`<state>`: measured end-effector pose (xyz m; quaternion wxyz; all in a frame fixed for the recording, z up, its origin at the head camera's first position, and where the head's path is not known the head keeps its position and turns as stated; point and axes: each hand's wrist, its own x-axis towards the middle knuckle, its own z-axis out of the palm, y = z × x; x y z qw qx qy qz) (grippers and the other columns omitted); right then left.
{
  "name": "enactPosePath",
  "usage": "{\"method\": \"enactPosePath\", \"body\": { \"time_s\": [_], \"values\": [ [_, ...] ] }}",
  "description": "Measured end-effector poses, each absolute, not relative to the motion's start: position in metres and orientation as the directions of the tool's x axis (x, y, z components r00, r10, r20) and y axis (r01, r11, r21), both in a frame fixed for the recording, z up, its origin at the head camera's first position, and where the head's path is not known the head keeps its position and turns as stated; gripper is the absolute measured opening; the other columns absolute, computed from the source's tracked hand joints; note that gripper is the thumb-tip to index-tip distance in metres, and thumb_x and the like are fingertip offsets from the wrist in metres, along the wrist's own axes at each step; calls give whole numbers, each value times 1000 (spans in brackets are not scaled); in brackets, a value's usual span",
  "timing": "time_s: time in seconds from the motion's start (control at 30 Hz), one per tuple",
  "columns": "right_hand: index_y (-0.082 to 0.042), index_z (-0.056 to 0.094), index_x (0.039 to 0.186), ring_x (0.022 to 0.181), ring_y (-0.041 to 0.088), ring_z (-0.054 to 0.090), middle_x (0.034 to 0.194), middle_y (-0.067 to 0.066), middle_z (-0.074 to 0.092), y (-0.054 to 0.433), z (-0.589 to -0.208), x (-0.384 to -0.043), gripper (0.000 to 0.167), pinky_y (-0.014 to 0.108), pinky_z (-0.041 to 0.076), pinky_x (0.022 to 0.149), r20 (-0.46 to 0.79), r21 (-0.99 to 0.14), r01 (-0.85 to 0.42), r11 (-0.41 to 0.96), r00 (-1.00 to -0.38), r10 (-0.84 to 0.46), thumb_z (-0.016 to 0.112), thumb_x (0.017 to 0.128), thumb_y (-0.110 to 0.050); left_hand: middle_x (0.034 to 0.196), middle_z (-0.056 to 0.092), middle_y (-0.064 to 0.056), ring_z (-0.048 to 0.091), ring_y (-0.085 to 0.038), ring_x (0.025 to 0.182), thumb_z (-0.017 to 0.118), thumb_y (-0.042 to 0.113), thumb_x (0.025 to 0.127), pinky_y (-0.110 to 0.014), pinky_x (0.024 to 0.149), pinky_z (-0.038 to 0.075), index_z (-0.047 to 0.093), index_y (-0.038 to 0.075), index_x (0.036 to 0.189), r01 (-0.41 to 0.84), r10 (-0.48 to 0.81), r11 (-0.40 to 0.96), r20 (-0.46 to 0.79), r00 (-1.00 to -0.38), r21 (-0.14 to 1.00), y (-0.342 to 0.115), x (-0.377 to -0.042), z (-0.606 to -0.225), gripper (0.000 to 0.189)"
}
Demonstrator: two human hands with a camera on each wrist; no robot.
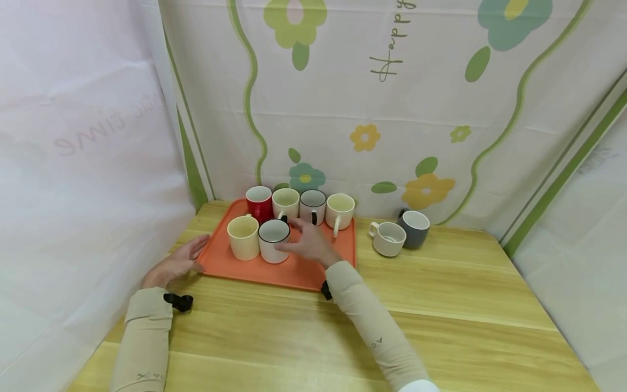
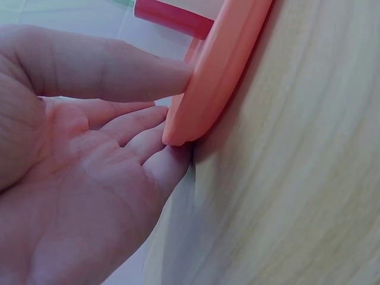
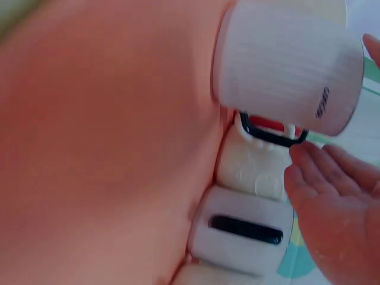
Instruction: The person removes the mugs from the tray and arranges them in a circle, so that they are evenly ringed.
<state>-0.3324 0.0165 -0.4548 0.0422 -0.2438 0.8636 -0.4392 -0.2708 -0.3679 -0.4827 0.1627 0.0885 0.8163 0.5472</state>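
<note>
In the head view my right hand [image 1: 309, 245] is spread around the right side of a white mug [image 1: 270, 249] with a black rim. The right wrist view has its fingertips close by that mug's black handle [image 3: 267, 136], the palm empty. My left hand [image 1: 177, 262] lies at the left end of the orange tray [image 1: 303, 277]. In the left wrist view its thumb [image 2: 130, 74] touches the tray's rim, with straight fingers along the outer edge. A cream mug [image 1: 244, 245] stands left of the white mug.
Behind them on the tray stand a red mug [image 1: 259, 206], a cream mug [image 1: 286, 200], another black-rimmed white mug [image 1: 313, 204] and a second cream mug [image 1: 340, 204]. Right of the tray, a low white cup [image 1: 389, 245] and a grey mug [image 1: 416, 234] stand on the wooden table [image 1: 441, 305].
</note>
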Motion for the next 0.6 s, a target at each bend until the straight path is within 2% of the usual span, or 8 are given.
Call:
{"method": "enactPosePath", "body": {
  "time_s": [0.17,0.3,0.4,0.6],
  "values": [
    [-15,56,153,126,23,62,140,2,67,0,-461,-327,89,42,52,105,183,-804,-367,468,-901,-393,90,79,-50,175,-2,-31,4,-57,160,68,-8,83,-11,102,43,-2,-4,168,-35,322,410,-181,-929,911,-368,-271,-482,111],
    [-12,66,135,108,18,64,120,0,73,-11,-466,-324,75,33,54,92,253,-799,-384,464,-913,-320,94,75,-48,175,-1,-30,5,-55,161,68,-9,83,-18,109,44,-2,-3,168,-38,315,420,-185,-931,907,-367,-271,-483,110],
    [-13,69,122,101,17,64,109,-1,74,-16,-468,-322,64,30,54,85,280,-803,-382,458,-919,-277,96,73,-45,175,-1,-30,5,-55,160,67,-10,83,-12,104,43,-2,-3,168,-38,314,414,-182,-932,909,-367,-271,-483,110],
    [-15,69,126,103,15,65,112,-3,74,-16,-470,-322,67,30,54,85,256,-832,-349,430,-931,-260,97,71,-43,175,-1,-32,6,-57,160,67,-11,82,-5,96,41,-2,-4,168,-32,317,405,-173,-933,914,-367,-270,-483,110]
  ]
}}
